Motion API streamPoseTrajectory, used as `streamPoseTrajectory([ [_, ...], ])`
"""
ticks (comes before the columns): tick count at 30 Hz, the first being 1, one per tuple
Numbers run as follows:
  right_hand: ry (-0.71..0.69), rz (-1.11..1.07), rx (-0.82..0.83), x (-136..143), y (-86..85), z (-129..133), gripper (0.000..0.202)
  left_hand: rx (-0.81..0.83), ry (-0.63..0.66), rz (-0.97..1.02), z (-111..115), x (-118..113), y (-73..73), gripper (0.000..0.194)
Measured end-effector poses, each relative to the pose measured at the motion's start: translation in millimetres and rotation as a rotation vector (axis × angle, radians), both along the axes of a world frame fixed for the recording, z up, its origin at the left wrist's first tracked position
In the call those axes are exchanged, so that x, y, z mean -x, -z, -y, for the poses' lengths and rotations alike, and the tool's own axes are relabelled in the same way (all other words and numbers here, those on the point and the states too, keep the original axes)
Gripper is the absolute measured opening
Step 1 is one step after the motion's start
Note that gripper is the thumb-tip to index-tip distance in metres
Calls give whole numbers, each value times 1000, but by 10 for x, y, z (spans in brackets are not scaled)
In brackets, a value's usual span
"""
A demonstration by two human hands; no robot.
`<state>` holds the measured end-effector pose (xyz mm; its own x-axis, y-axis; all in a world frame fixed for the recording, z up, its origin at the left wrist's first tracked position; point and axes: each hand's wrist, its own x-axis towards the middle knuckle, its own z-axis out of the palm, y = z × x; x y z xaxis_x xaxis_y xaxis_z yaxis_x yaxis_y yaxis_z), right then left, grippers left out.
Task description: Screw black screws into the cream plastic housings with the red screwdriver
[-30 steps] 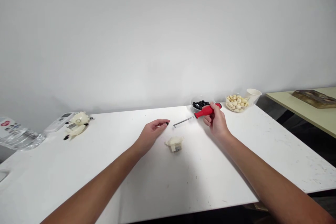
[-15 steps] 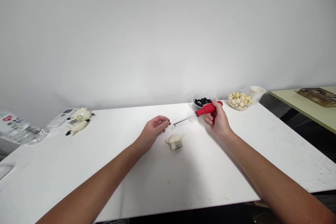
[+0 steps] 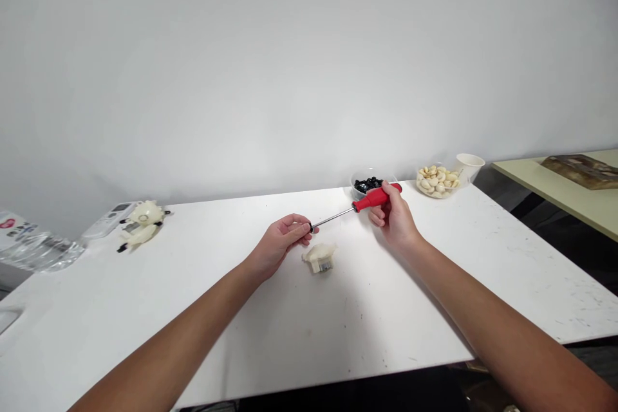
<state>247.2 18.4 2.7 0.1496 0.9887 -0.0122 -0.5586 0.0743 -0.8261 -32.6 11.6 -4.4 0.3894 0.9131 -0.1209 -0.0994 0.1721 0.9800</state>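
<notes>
My right hand [image 3: 396,219] is closed round the red handle of a screwdriver [image 3: 378,198], its metal shaft pointing left. The shaft's tip meets a small dark piece [image 3: 311,228] pinched between the thumb and fingers of my left hand [image 3: 282,239]. Just below my left hand, a cream-coloured plastic part [image 3: 320,257] with a grey block on its front lies on the white table [image 3: 270,335].
At the back stand a clear bowl of black pieces [image 3: 360,185], a bowl of cream pieces [image 3: 437,183] and a white cup [image 3: 469,166]. On the left are more cream parts [image 3: 145,214], a white remote [image 3: 109,220] and a plastic-wrapped bottle pack [image 3: 41,248].
The screwdriver has moved left in my right hand's grip, and its tip has closed the gap to the small dark piece in my left hand. The view has shifted slightly.
</notes>
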Motion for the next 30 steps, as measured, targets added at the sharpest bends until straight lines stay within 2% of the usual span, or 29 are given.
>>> streamPoseTrajectory([
  [5, -2, 33, -9, 5, 14, 1, 42, -25, 32, -66, 16, 7, -29, 43],
  [12, -5, 110, -4, 22, -4, 42, 42, -8, 51, -74, 60, -30, -84, 34],
  [15, -5, 140, -18, 25, -18, 60, 40, 40, 39, 21, 51, -30, -76, 30],
  [22, -53, 223, -129, 46, -59, 127, 31, 227, -111, 339, -59, 39, 19, 19],
  [30, -60, 274, -180, 84, -80, 187, 25, 251, -142, 455, -64, 14, 20, 12],
])
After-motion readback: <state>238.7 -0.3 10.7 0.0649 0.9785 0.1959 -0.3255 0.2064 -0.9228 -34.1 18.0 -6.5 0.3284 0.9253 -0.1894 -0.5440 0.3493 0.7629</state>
